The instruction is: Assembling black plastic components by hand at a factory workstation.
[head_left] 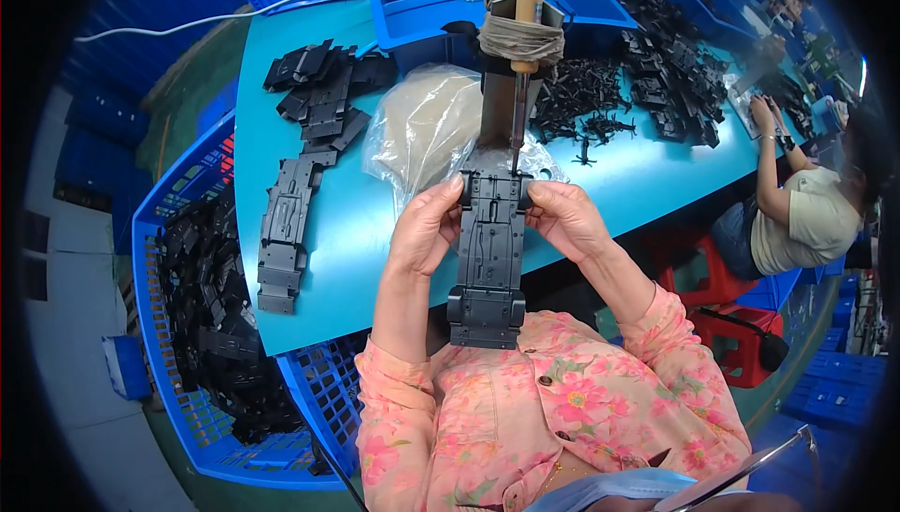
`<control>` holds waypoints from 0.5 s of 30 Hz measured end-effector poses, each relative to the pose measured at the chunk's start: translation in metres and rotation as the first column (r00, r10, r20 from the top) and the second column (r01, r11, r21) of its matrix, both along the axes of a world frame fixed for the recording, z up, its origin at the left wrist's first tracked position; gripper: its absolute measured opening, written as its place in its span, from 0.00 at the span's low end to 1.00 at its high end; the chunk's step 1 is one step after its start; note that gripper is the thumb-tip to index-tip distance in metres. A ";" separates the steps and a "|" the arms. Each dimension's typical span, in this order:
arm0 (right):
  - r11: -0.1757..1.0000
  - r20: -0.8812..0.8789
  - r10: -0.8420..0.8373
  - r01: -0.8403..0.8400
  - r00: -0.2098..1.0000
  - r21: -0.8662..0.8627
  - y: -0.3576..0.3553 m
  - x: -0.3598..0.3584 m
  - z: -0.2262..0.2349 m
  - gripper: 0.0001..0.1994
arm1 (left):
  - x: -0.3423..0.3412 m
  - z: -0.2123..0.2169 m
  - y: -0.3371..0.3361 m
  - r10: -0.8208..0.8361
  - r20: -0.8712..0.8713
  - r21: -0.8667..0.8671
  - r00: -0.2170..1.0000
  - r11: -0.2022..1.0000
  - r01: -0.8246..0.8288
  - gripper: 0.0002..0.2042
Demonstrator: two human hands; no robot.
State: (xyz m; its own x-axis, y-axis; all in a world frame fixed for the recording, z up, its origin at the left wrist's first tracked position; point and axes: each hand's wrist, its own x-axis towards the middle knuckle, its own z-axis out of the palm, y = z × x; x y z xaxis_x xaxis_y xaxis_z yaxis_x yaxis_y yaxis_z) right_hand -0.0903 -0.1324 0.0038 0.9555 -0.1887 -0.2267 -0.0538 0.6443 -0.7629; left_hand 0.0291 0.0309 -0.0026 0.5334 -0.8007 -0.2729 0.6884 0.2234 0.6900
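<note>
the counter lies beneath. the chassis, a long black panel, spans the counter's near edge. the tool points down at the chassis's far end; contact cannot be confirmed. the left hand and right hand are clamped on opposite sides of that end. handling, by judgement: light, stiff, slightly slippery, with thin edges liable to crack; grip both sides, fingers clear of the tool.

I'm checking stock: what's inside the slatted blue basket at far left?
Black parts lie heaped in the basket. They cover its bottom, so anything buried beneath cannot be seen.
</note>
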 end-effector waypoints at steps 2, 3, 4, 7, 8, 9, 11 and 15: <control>1.000 -0.002 -0.004 0.004 1.000 0.001 0.000 0.000 0.001 0.12 | 0.000 -0.001 0.000 -0.004 -0.001 0.003 1.000 1.000 0.004 0.13; 1.000 -0.002 -0.004 0.004 1.000 0.001 0.000 0.000 0.000 0.12 | -0.001 0.001 -0.001 -0.004 -0.001 0.002 1.000 1.000 0.004 0.13; 1.000 -0.008 -0.007 0.007 1.000 0.000 0.000 0.000 0.000 0.12 | -0.002 0.005 -0.002 0.011 0.010 0.028 1.000 1.000 -0.011 0.12; 1.000 -0.014 -0.009 0.009 1.000 -0.005 -0.001 0.000 -0.002 0.11 | -0.003 0.005 -0.003 0.029 0.016 0.049 0.999 0.998 -0.029 0.12; 1.000 -0.013 -0.009 0.008 1.000 -0.008 -0.001 0.000 -0.002 0.11 | -0.003 0.004 -0.002 0.032 0.010 0.044 0.999 0.998 -0.033 0.11; 1.000 -0.012 -0.008 0.008 1.000 -0.008 0.000 0.000 -0.001 0.11 | -0.003 0.004 -0.002 0.033 0.010 0.045 0.999 0.998 -0.033 0.11; 1.000 -0.012 -0.009 0.009 1.000 -0.005 0.000 0.000 0.000 0.11 | -0.002 0.004 -0.003 0.034 0.008 0.043 0.999 0.999 -0.034 0.11; 1.000 -0.009 -0.013 0.013 1.000 -0.004 0.000 0.000 -0.004 0.12 | -0.003 0.006 -0.003 0.037 0.013 0.042 0.999 0.998 -0.038 0.12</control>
State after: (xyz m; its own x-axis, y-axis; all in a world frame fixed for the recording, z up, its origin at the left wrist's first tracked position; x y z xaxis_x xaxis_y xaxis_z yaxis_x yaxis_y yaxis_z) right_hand -0.0901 -0.1328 -0.0001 0.9509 -0.2017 -0.2348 -0.0527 0.6418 -0.7651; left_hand 0.0257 0.0283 0.0035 0.5662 -0.7682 -0.2989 0.6715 0.2196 0.7077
